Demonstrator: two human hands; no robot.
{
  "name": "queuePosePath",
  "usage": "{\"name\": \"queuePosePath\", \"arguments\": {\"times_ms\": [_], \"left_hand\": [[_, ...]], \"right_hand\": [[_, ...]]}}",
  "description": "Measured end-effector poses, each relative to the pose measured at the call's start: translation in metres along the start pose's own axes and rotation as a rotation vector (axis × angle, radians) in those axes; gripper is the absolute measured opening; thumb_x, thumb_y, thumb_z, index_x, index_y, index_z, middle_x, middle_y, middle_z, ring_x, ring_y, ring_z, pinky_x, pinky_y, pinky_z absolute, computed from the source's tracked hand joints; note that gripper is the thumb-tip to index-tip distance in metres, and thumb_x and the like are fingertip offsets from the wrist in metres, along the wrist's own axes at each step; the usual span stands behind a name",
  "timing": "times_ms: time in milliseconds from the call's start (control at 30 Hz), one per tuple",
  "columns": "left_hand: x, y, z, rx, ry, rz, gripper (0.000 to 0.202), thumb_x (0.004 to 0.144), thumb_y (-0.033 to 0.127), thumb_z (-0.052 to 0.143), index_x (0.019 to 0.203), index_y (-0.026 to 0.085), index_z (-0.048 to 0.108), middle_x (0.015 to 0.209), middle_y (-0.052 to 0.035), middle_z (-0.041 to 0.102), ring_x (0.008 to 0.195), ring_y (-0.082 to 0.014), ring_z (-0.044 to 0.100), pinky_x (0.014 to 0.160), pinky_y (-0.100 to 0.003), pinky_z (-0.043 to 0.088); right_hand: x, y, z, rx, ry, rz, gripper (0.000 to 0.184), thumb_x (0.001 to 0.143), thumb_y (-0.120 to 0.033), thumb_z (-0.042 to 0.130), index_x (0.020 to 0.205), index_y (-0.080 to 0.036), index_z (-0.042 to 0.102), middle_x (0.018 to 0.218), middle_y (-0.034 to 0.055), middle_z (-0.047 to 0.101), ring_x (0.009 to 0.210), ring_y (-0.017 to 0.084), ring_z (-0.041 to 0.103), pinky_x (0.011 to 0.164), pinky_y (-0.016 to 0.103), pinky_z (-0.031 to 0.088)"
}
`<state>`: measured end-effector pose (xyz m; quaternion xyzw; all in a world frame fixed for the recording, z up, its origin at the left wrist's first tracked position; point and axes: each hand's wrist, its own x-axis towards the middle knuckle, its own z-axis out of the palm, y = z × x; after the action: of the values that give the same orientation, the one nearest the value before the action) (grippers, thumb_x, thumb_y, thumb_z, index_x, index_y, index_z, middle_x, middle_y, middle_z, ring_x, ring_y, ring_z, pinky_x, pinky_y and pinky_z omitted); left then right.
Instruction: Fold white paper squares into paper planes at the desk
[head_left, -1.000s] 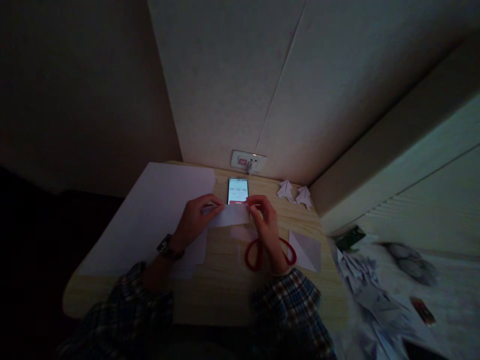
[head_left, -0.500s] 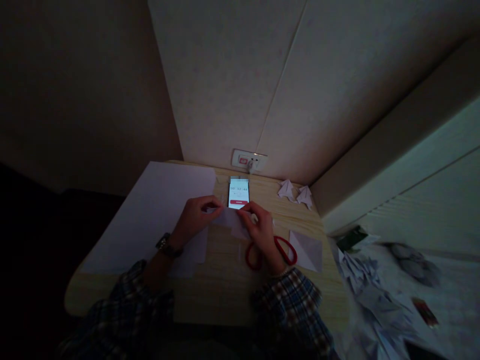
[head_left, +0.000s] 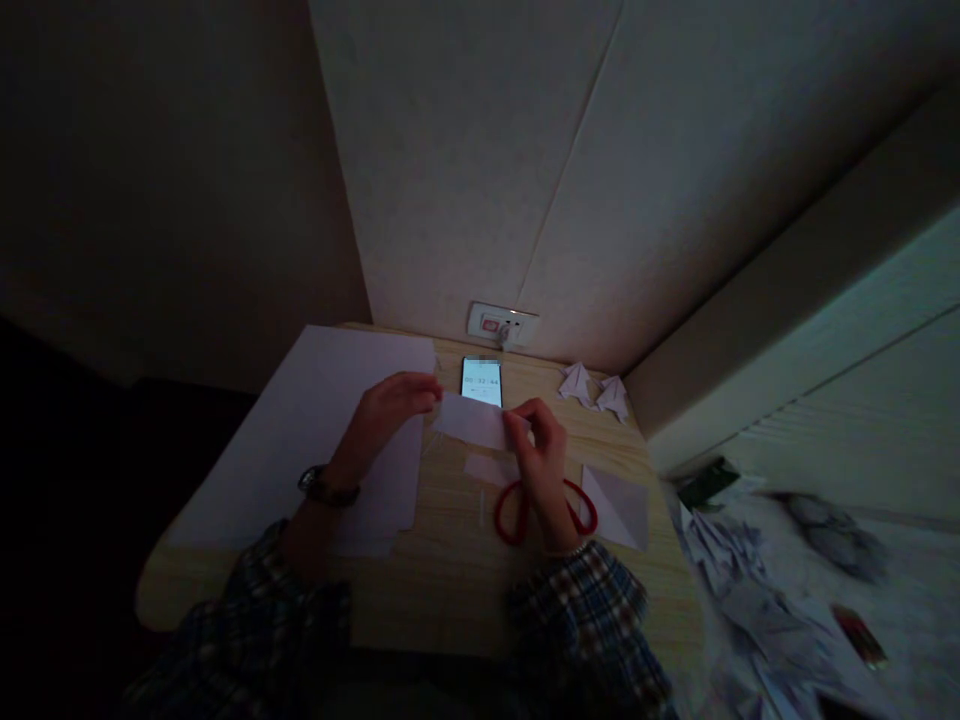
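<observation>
The right hand (head_left: 541, 448) pinched a paper strip (head_left: 474, 421) above the tabletop (head_left: 442, 585); the left hand's (head_left: 386, 412) grip I couldn't tell; two folded figures (head_left: 576, 384) seemed finished, the strip's shaping not yet

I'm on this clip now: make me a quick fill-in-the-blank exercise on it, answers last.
1. Just beyond the paper in the right hand lies a lit ____.
2. The loop handles are coloured ____.
3. The watch is on the ____ wrist.
4. The folded figures number ____.

Missing words: phone; red; left; two.
</observation>
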<state>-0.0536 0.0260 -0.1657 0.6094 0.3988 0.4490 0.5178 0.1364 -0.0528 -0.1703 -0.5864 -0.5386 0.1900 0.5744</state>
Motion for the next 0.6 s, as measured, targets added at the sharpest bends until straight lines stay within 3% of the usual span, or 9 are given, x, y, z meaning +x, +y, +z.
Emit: {"name": "queuePosePath", "arguments": {"times_ms": [67,200,367,600], "left_hand": [[-0.003,0.001,0.009,-0.033,-0.131,-0.039,0.04,0.061,0.031,0.075,0.098,0.017,0.064,0.097,-0.0066,0.072,0.092,-0.0216,0.066,0.078,-0.032,0.054],[-0.008,-0.001,0.02,0.078,-0.116,-0.077,0.034,0.063,0.034,0.075,0.089,0.017,0.066,0.085,-0.0018,0.071,0.077,-0.0186,0.065,0.066,-0.027,0.051],[-0.008,0.0,0.017,0.176,-0.046,-0.061,0.023,0.062,0.034,0.073,0.076,0.016,0.066,0.069,0.0015,0.066,0.065,-0.0166,0.06,0.059,-0.025,0.046],[-0.006,-0.002,0.018,0.121,-0.138,-0.101,0.036,0.059,0.031,0.075,0.089,0.015,0.066,0.08,-0.0018,0.069,0.073,-0.0196,0.063,0.065,-0.029,0.048]], "right_hand": [[-0.001,0.0,0.004,0.03,-0.057,0.002,0.021,0.084,-0.033,0.056,0.066,-0.021,0.053,0.063,-0.0028,0.053,0.062,0.014,0.049,0.059,0.025,0.038],[-0.002,0.001,0.012,0.088,-0.142,0.06,0.02,0.083,-0.034,0.057,0.068,-0.021,0.056,0.065,-0.0023,0.057,0.062,0.013,0.052,0.059,0.025,0.039],[0.0,0.006,0.017,0.067,-0.239,0.129,0.019,0.077,-0.039,0.064,0.076,-0.021,0.059,0.072,-0.0018,0.062,0.063,0.014,0.054,0.059,0.024,0.04],[0.0,0.008,0.017,0.022,-0.163,0.157,0.021,0.076,-0.04,0.065,0.071,-0.021,0.057,0.062,-0.0041,0.057,0.055,0.012,0.048,0.051,0.023,0.036]]}}
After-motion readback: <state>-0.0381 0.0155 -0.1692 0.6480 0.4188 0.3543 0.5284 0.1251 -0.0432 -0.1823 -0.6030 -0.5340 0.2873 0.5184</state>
